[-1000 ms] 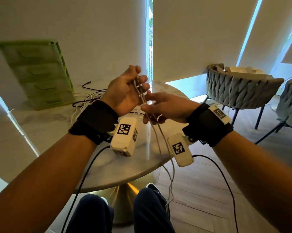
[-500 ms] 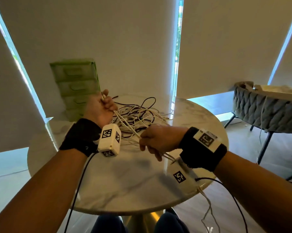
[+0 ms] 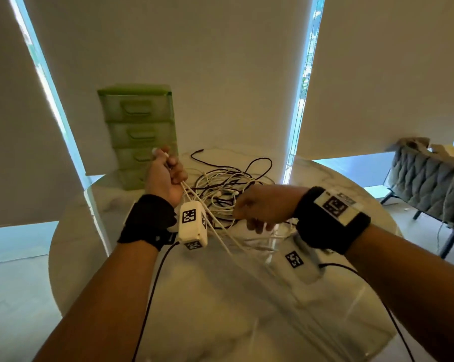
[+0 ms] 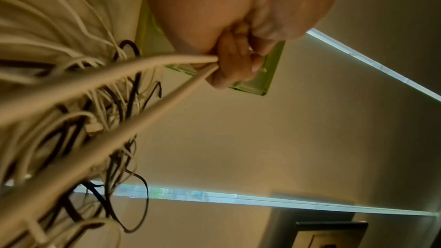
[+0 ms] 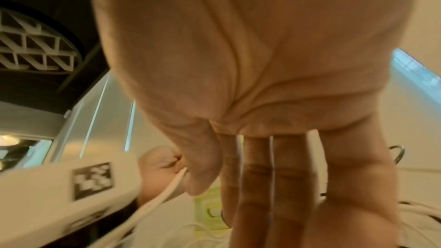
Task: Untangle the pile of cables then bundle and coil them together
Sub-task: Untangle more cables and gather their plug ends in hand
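A tangled pile of white and black cables point(image 3: 228, 184) point(image 4: 107, 120) lies at the far middle of the round marble table point(image 3: 194, 309). My left hand point(image 3: 165, 178) point(image 4: 229, 67) is raised left of the pile and grips two white cables point(image 3: 222, 237) point(image 4: 143, 67); their ends poke out above the fist. They run taut down and right across the table. My right hand point(image 3: 262, 205) point(image 5: 274, 176) hovers at the pile's near right edge, fingers straight and pointing down. Its thumb tip lies by a white cable point(image 5: 171, 186); whether they touch is unclear.
A green plastic drawer unit point(image 3: 139, 126) stands on the table's far left, just behind my left hand. A grey woven chair point(image 3: 429, 178) is off to the right. Blinds close the wall behind. Black leads run from both wrist cameras.
My hands, together at the table's near edge a second ago, have moved apart over the table. The left pulled the white cables up and left; the right no longer grips them.
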A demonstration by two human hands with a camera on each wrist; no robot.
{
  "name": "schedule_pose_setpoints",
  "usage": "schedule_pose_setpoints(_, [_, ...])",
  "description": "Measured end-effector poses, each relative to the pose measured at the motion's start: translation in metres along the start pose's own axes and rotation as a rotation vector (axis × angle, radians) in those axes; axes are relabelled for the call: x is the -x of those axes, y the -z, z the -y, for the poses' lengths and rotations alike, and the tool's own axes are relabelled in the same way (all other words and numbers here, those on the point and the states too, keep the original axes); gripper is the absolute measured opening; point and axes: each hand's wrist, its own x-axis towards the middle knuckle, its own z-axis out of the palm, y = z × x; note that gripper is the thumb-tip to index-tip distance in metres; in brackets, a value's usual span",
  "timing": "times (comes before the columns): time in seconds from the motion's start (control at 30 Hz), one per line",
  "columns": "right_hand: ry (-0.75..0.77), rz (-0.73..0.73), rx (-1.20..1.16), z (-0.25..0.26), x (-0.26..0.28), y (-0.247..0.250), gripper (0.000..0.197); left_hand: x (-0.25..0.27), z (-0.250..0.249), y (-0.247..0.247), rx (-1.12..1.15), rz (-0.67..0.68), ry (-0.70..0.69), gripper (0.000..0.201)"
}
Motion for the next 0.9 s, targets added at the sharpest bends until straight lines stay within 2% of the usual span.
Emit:
schedule_pose_setpoints(0.17, [0.002,-0.216,0.228,-0.004,-0.061,0.003,0.032,-0.007,0.003,0.018,-0.071,-0.024,0.013,0.025])
schedule_pose_setpoints(0.33, [-0.079,-0.109,0.331,-0.007,-0.091,0.002,0.043,-0.011,0.006,0.031,-0.057,-0.026,0.118,0.027])
schedule_pose_setpoints(0.5, [-0.049,-0.073,0.383,-0.006,-0.09,0.005,0.024,-0.012,0.011,0.035,-0.108,-0.028,0.14,0.024])
schedule_pose_setpoints(0.57, [0.007,-0.129,0.31,-0.006,-0.086,0.009,0.015,-0.011,0.011,0.035,-0.109,-0.003,0.158,0.026])
schedule_pose_setpoints(0.7, [0.067,-0.264,0.089,-0.009,-0.071,0.025,0.025,-0.01,0.012,0.033,-0.114,0.01,0.207,0.027])
schedule_pose_setpoints(0.9, [0.144,-0.5,-0.407,-0.015,-0.063,0.043,0.024,-0.007,0.016,0.028,-0.147,0.025,0.226,0.019])
